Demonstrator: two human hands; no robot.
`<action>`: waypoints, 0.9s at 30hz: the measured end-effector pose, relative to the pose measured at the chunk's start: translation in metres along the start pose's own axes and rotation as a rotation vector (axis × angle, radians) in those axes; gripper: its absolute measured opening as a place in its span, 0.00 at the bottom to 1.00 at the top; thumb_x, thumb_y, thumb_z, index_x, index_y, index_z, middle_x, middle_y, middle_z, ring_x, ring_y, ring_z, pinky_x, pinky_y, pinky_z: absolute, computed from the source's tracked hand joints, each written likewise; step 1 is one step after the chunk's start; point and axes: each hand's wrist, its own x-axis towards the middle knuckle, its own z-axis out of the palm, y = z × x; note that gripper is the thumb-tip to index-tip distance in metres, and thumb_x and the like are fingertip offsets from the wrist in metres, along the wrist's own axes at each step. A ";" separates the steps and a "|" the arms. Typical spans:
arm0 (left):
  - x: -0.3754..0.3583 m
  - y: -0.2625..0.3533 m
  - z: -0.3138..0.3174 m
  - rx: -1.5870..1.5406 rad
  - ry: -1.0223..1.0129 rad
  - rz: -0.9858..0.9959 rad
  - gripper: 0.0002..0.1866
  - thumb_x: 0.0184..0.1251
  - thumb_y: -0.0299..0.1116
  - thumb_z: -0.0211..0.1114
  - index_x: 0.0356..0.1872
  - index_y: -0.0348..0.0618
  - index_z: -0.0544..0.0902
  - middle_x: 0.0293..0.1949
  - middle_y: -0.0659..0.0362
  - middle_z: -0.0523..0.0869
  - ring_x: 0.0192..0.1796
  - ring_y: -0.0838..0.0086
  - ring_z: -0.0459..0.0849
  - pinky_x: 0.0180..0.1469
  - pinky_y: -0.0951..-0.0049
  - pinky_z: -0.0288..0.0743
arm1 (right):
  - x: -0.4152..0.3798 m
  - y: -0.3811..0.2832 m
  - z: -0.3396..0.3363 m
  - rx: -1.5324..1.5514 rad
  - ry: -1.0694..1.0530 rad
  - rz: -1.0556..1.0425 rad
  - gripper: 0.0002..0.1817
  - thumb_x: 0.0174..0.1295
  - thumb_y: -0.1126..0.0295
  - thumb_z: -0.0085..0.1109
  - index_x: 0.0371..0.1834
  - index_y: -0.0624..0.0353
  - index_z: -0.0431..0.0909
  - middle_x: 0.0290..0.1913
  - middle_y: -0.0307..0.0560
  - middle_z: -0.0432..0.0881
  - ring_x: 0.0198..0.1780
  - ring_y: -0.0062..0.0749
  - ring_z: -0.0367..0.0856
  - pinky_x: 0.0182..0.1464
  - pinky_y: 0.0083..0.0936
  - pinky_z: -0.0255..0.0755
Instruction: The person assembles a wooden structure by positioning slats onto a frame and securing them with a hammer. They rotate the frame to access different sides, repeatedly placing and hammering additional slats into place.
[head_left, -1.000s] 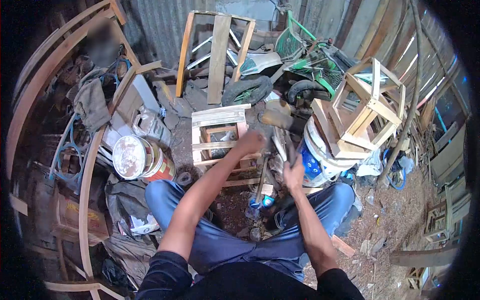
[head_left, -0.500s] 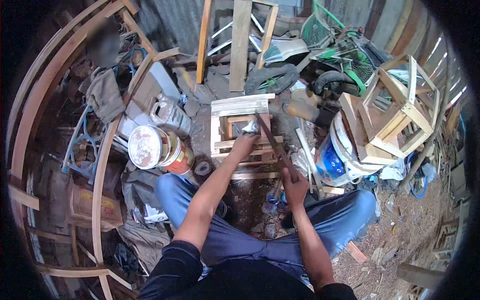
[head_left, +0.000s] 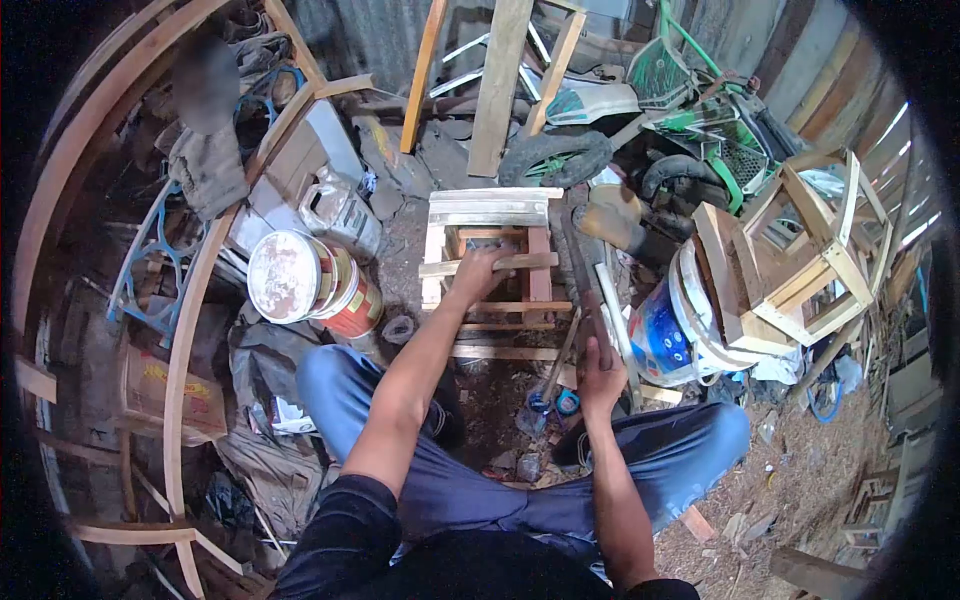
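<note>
In front of me stands a small wooden stool frame point(head_left: 496, 207), with pale slats across its far end and an open middle. My left hand point(head_left: 481, 272) is closed around a loose short wooden slat point(head_left: 530, 261), which lies crosswise over the opening. To the right of the frame, my right hand point(head_left: 601, 374) grips a long, dark, machete-like tool point(head_left: 585, 275) by its near end. The tool points away from me beside the frame. Another crosswise slat point(head_left: 540, 307) shows at the frame's near side.
Paint buckets point(head_left: 285, 277) and a white jug point(head_left: 342, 215) stand at the left. On the right, a wooden frame point(head_left: 805, 250) rests on a blue-and-white bucket point(head_left: 665, 325). A small bicycle wheel point(head_left: 555, 155) lies behind. A blue tape measure point(head_left: 567, 402) is near my right leg.
The dark tool has swung from over the stool frame to its right side. My left hand now holds a slat raised across the opening. The head view has shifted slightly.
</note>
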 end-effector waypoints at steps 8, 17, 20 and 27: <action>0.018 -0.006 0.023 -0.053 0.175 0.008 0.20 0.47 0.32 0.72 0.46 0.52 0.85 0.54 0.58 0.79 0.56 0.56 0.73 0.55 0.56 0.67 | 0.001 0.008 0.008 -0.064 0.016 0.009 0.17 0.63 0.59 0.62 0.32 0.67 0.80 0.18 0.50 0.71 0.24 0.20 0.65 0.27 0.29 0.65; 0.068 -0.031 0.037 0.000 0.131 0.102 0.24 0.45 0.29 0.71 0.49 0.57 0.83 0.49 0.58 0.77 0.55 0.57 0.70 0.56 0.53 0.64 | 0.008 -0.017 0.015 -0.049 0.010 0.041 0.21 0.65 0.57 0.60 0.33 0.70 0.78 0.19 0.39 0.72 0.27 0.20 0.65 0.32 0.24 0.65; 0.065 -0.036 0.035 -0.085 0.121 0.106 0.22 0.45 0.29 0.71 0.47 0.56 0.84 0.48 0.58 0.76 0.54 0.58 0.71 0.55 0.54 0.65 | 0.011 -0.018 0.021 0.011 0.023 -0.025 0.20 0.65 0.58 0.60 0.32 0.70 0.78 0.20 0.39 0.71 0.27 0.19 0.64 0.31 0.24 0.64; 0.066 -0.037 0.022 -0.045 0.130 0.090 0.22 0.44 0.28 0.72 0.46 0.55 0.84 0.46 0.59 0.77 0.52 0.60 0.73 0.51 0.56 0.65 | 0.012 -0.019 0.024 0.064 -0.007 0.025 0.21 0.66 0.56 0.59 0.27 0.66 0.76 0.19 0.36 0.71 0.24 0.18 0.65 0.27 0.22 0.60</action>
